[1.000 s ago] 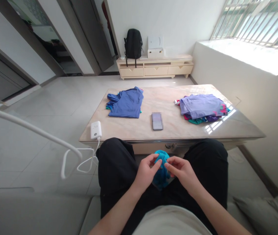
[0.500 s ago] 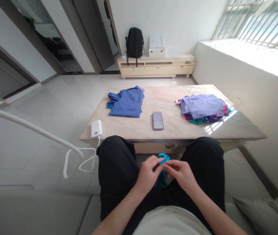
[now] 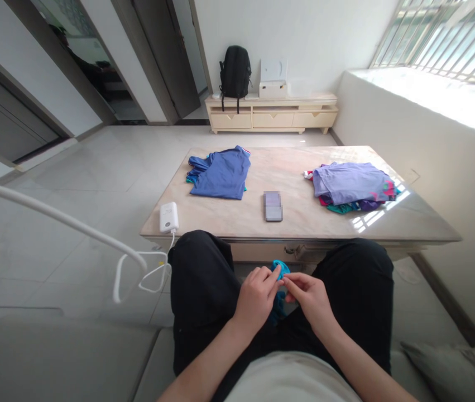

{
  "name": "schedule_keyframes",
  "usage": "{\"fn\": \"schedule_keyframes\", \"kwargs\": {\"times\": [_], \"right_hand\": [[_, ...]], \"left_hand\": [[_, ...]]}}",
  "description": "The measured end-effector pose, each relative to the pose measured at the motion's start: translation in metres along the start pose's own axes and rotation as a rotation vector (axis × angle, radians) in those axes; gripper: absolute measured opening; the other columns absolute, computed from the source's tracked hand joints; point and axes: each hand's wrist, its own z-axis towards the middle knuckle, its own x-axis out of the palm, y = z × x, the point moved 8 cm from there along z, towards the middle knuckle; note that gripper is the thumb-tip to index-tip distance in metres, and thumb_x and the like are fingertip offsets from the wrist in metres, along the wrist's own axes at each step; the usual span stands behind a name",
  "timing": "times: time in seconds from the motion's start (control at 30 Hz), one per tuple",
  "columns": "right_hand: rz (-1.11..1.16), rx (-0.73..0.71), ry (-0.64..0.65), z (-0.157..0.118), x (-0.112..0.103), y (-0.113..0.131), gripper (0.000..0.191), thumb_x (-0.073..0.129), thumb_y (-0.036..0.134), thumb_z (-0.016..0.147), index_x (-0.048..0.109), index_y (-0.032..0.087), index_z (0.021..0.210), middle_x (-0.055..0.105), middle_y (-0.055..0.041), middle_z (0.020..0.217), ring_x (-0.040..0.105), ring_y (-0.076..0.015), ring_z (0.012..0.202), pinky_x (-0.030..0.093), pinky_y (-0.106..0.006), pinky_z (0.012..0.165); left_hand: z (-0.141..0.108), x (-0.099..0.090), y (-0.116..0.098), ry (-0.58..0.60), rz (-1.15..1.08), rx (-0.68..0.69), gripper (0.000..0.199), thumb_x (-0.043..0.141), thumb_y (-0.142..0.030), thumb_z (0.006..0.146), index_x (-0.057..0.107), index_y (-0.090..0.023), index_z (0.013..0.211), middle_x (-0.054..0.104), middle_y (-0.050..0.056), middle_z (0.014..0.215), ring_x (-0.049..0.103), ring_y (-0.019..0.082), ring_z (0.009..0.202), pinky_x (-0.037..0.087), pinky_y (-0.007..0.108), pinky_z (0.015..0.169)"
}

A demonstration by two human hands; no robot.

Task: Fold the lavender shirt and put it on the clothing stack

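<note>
Head camera looks down over my lap, where both hands meet between my knees. My left hand (image 3: 258, 296) has its fingers curled in and pinched on a small teal cloth (image 3: 279, 272), thumb and forefinger pressed together at the top edge of the fabric. My right hand (image 3: 310, 296) mirrors it from the other side, fingertips drawn together on the same bit of cloth, so the two sets of fingers nearly touch. Most of the teal cloth is bunched and hidden between the hands; a little shows above them and a strip hangs down between my legs. Whether the lower fingers of either hand also press the fabric, I cannot tell.

Both legs are in black trousers (image 3: 204, 290), and I sit on a grey sofa (image 3: 53, 363) with a grey cushion (image 3: 455, 368) at my right.

Just past my knees stands a low table (image 3: 421, 223) with a pale stone top. Near its left front corner lies a white charger (image 3: 169, 216), its white cable (image 3: 153, 273) looping down off the edge. A phone (image 3: 273, 205) lies flat near the middle. Farther back on the left sits a folded blue garment (image 3: 222, 174), and on the right a stack of folded clothes (image 3: 352, 187) topped by a lilac piece.

Beyond the table, against the far wall, a low cabinet (image 3: 274, 118) carries a black backpack (image 3: 235, 71) and a white box (image 3: 273, 88).
</note>
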Motion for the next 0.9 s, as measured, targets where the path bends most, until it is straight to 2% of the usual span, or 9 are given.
{"fn": "schedule_keyframes", "kwargs": {"times": [0.1, 0.23, 0.47, 0.6, 0.7, 0.77, 0.83, 0.9], "right_hand": [[0.016, 0.038, -0.011, -0.001, -0.002, -0.003, 0.050, 0.087, 0.059, 0.066, 0.079, 0.014, 0.086, 0.070, -0.0065, 0.060, 0.063, -0.0178, 0.051, 0.046, -0.026, 0.049], [0.007, 0.041, 0.025, -0.002, -0.001, -0.005, 0.050, 0.084, 0.059, 0.071, 0.078, 0.013, 0.089, 0.071, -0.0067, 0.061, 0.065, -0.0183, 0.053, 0.044, -0.025, 0.051], [-0.058, -0.024, 0.133, 0.003, -0.003, -0.009, 0.043, 0.077, 0.057, 0.080, 0.074, 0.018, 0.098, 0.078, -0.0102, 0.091, 0.068, -0.0194, 0.063, 0.048, -0.027, 0.055], [-0.207, -0.188, 0.111, 0.009, -0.013, 0.010, 0.038, 0.076, 0.046, 0.084, 0.071, 0.021, 0.111, 0.073, -0.0100, 0.103, 0.067, -0.0210, 0.078, 0.052, -0.028, 0.059], [-0.351, -0.363, 0.169, 0.009, -0.009, 0.028, 0.034, 0.073, 0.034, 0.085, 0.070, 0.024, 0.118, 0.063, -0.0117, 0.129, 0.065, -0.0263, 0.109, 0.058, -0.033, 0.078], [-0.439, -0.451, 0.230, 0.008, -0.002, 0.033, 0.035, 0.071, 0.026, 0.085, 0.070, 0.026, 0.120, 0.059, -0.0107, 0.139, 0.057, -0.0286, 0.126, 0.053, -0.042, 0.100], [-0.507, -0.475, 0.267, 0.009, 0.003, 0.031, 0.040, 0.070, 0.022, 0.084, 0.069, 0.028, 0.124, 0.061, -0.0096, 0.138, 0.054, -0.0291, 0.131, 0.044, -0.047, 0.112], [-0.547, -0.462, 0.278, 0.013, 0.004, 0.027, 0.044, 0.071, 0.019, 0.081, 0.069, 0.028, 0.124, 0.064, -0.0090, 0.134, 0.054, -0.0300, 0.132, 0.042, -0.049, 0.114]], "left_hand": [[-0.001, 0.005, 0.000, 0.043, 0.027, 0.007, 0.043, 0.052, -0.038, 0.102, 0.059, -0.018, 0.139, 0.063, 0.008, 0.094, 0.056, 0.024, 0.090, 0.051, 0.037, 0.081], [-0.001, 0.007, 0.004, 0.046, 0.001, 0.003, 0.036, 0.051, -0.031, 0.103, 0.062, -0.019, 0.136, 0.063, 0.007, 0.093, 0.057, 0.023, 0.090, 0.051, 0.036, 0.081], [0.003, 0.000, 0.005, 0.002, -0.080, 0.001, 0.030, 0.042, -0.024, 0.106, 0.068, -0.020, 0.121, 0.065, 0.008, 0.093, 0.057, 0.022, 0.089, 0.049, 0.036, 0.080], [0.005, -0.013, 0.000, -0.054, -0.130, -0.033, 0.026, 0.045, -0.028, 0.105, 0.070, -0.021, 0.112, 0.064, 0.009, 0.100, 0.056, 0.024, 0.097, 0.049, 0.036, 0.085], [0.008, -0.017, -0.002, -0.066, -0.214, -0.049, 0.026, 0.044, -0.029, 0.106, 0.069, -0.021, 0.107, 0.064, 0.009, 0.105, 0.056, 0.024, 0.102, 0.048, 0.037, 0.090], [0.010, -0.016, -0.004, -0.052, -0.274, -0.053, 0.027, 0.042, -0.028, 0.106, 0.067, -0.020, 0.103, 0.064, 0.009, 0.102, 0.057, 0.023, 0.099, 0.047, 0.037, 0.089], [0.012, -0.016, -0.004, -0.050, -0.330, -0.056, 0.028, 0.040, -0.028, 0.107, 0.065, -0.019, 0.100, 0.064, 0.008, 0.098, 0.057, 0.022, 0.096, 0.047, 0.036, 0.088], [0.013, -0.017, -0.005, -0.065, -0.393, -0.050, 0.028, 0.039, -0.029, 0.107, 0.064, -0.019, 0.099, 0.064, 0.008, 0.096, 0.058, 0.022, 0.094, 0.046, 0.034, 0.086]]}}
